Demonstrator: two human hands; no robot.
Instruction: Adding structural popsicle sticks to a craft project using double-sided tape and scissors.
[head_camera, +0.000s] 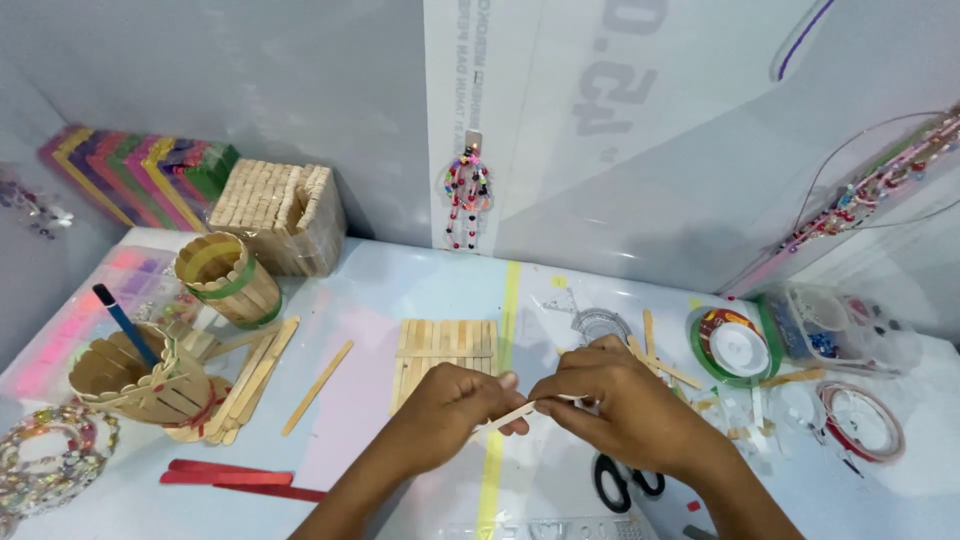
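White table (400, 290) | both hands' grip shut on stick (510, 415) | L (450, 410), R (620, 400)

A stick-built cup (228, 276) stands near loose red sticks (235, 481) (flat on the table), scissors (622, 484) nearby.

A plain, pale wooden craft stick (512, 414) lies nearly level between the two hands, slanting slightly down toward its left end, above the table's front middle. The left hand (450, 405) pinches its left part between thumb and fingers, and the right hand (610, 395) grips its right end, fingers curled over it; only the short middle stretch shows. Just behind the hands, a flat panel of like sticks (445, 350) set side by side lies on the table.
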